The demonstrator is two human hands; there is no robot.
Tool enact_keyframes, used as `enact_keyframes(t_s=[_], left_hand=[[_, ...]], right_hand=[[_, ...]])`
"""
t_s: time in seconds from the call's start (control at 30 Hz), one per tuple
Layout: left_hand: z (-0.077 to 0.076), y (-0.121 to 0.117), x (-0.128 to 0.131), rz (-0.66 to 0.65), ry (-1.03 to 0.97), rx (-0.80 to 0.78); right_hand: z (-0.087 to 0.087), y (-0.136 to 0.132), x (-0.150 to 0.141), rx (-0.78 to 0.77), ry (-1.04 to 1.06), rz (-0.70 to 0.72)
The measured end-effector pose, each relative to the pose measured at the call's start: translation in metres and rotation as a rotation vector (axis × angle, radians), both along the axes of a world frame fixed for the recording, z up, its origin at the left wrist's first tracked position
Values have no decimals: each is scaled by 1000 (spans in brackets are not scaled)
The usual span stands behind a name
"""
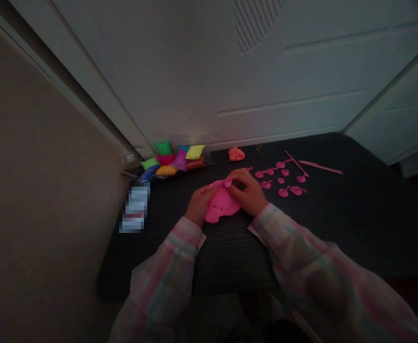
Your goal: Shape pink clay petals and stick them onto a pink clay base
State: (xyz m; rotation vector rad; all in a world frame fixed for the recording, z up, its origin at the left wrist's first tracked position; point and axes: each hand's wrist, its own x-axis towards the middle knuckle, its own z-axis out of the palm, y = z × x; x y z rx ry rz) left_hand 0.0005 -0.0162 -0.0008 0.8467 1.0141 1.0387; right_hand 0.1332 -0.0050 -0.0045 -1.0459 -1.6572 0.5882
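A flattened bright pink clay piece (225, 200) with small dark marks and a bumpy lower edge is between my hands, just over the dark table. My left hand (197, 206) grips its left side, thumb on top. At the upper right edge, my right hand (248, 193) pinches a small round pink clay piece (228, 182) against the larger one. The undersides of the fingers are hidden. To the right lie several small pink clay pieces with thin tails (283, 191), close to my right hand.
On the dark table (230, 257), a clear bag of coloured clay packets (173, 162) lies at the back left. A blurred pale packet (135, 207) is nearer. An orange clay lump (236, 154) sits by the white panel (180, 71). A pink flat tool (321, 166) and pink stick (296, 163) lie right.
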Motion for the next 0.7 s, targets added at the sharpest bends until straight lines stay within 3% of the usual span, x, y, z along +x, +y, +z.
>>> enact_keyframes(t_s=[0.33,0.57,0.7], left_hand=[[-3,3,1,74,61,115],[-3,4,-3,107,-5,77],[-3,3,-4,130,42,83]], right_hand=[[0,-2,-3,-77,3,52],[-4,-1,-6,-427,184,175],[-1,-1,-6,-502,211,200]])
